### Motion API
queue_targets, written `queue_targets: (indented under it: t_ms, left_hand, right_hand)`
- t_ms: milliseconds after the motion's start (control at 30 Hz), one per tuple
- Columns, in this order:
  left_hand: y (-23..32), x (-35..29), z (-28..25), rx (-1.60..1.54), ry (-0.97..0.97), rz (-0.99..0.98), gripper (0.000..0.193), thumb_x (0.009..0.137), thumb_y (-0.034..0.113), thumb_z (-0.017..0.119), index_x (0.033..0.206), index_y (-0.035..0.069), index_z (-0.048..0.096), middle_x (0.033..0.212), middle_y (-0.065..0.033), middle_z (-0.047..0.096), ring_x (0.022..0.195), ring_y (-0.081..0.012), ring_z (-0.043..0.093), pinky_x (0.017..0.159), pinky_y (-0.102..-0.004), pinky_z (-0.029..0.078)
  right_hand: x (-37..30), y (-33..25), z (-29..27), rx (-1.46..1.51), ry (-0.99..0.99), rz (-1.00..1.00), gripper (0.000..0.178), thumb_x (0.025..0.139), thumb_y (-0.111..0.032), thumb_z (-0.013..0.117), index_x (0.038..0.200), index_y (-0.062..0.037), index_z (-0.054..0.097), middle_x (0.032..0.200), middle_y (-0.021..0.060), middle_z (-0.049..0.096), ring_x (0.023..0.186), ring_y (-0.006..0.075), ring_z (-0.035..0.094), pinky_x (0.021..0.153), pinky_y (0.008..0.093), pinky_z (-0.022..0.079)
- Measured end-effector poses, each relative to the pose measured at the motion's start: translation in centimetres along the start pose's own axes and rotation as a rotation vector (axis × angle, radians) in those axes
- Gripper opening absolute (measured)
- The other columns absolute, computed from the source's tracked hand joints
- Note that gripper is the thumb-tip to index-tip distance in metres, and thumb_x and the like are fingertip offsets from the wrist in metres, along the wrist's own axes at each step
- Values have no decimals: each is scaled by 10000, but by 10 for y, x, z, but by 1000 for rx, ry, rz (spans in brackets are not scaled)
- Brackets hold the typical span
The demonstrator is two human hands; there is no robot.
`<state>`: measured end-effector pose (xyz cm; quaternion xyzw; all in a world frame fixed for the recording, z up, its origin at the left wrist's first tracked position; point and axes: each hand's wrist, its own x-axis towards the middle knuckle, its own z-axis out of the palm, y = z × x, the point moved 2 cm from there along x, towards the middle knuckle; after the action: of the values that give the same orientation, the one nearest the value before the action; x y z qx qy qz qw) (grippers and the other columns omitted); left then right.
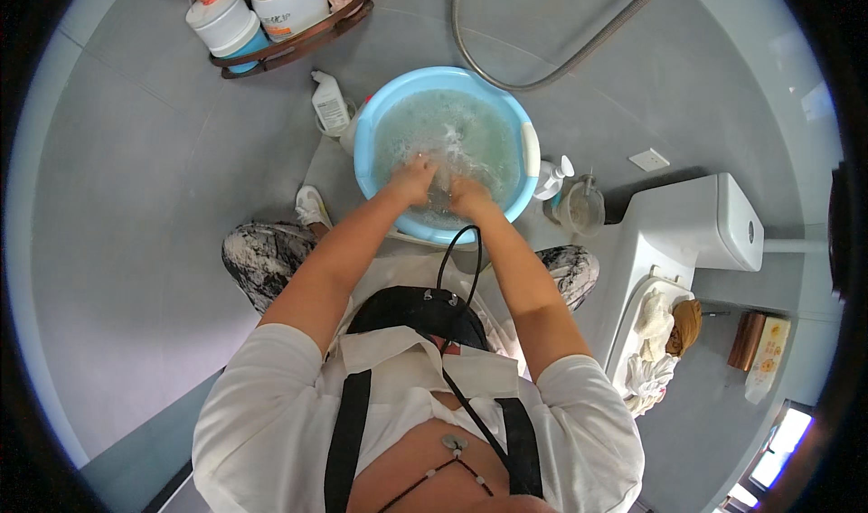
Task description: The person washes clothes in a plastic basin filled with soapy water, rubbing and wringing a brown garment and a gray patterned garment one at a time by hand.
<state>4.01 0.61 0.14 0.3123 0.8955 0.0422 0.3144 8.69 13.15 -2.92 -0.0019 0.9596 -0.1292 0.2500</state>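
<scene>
A round light-blue basin (364, 142) full of cloudy, foamy water (411, 120) stands before me. Both my hands are inside its near half, close together at the water's surface. My left hand (414, 180) has its fingers curled inward. Facing it, a little to the right, my right hand (467, 195) is closed too, its fingers partly under the water. Whatever lies between them is hidden by splashes and foam. A pale grip (531, 147) marks the basin's right rim, and a black cord (477, 242) hangs over the near rim.
A white bottle (330, 102) stands left of the basin; a white pump bottle (550, 178) and a clear container (580, 207) stand right. A metal hose (579, 56) loops behind. A corner shelf (298, 50) holds tubs. On the white toilet (674, 219) side lies a tray (633, 319) of cloths.
</scene>
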Motion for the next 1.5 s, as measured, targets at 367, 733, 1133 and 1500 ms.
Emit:
queue_targets:
  t_ms: [367, 733, 1133, 1500]
  left_hand:
    - [-20, 31, 18, 36, 424, 142, 643, 574, 107, 711, 1155, 212, 457, 1308, -121, 310, 1184, -321, 324, 941, -487, 287]
    - [-10, 16, 0, -33, 653, 224, 705, 536, 278, 738, 1137, 62, 440, 1284, -143, 298, 1197, -336, 267, 941, -468, 261]
    - [-22, 16, -15, -711, 851, 232, 599, 685, 263, 625, 1199, 44, 409, 1198, -160, 409, 1086, -305, 420, 901, -382, 340]
    - [16, -23, -103, -1975, 361, 321, 380, 846, 197, 444, 1214, 106, 427, 1131, -54, 497, 1032, -178, 466, 873, -301, 349]
  right_hand:
    - [7, 21, 7, 31, 26, 91, 256, 731, -218, 484, 901, -102, 636, 969, 128, 605, 895, 271, 587, 737, 404, 465]
    - [-38, -3, -91, 573, 382, 57, 326, 757, -298, 512, 924, -32, 600, 938, 181, 588, 901, 369, 535, 814, 416, 411]
    - [-110, -35, -234, 1790, 670, -518, 198, 845, -152, 481, 1002, -35, 512, 914, 43, 575, 839, 145, 547, 756, 287, 443]
    - [-90, 6, -229, 1592, 829, -366, 208, 859, -152, 452, 1003, -14, 511, 913, 48, 564, 833, 137, 533, 761, 263, 424]
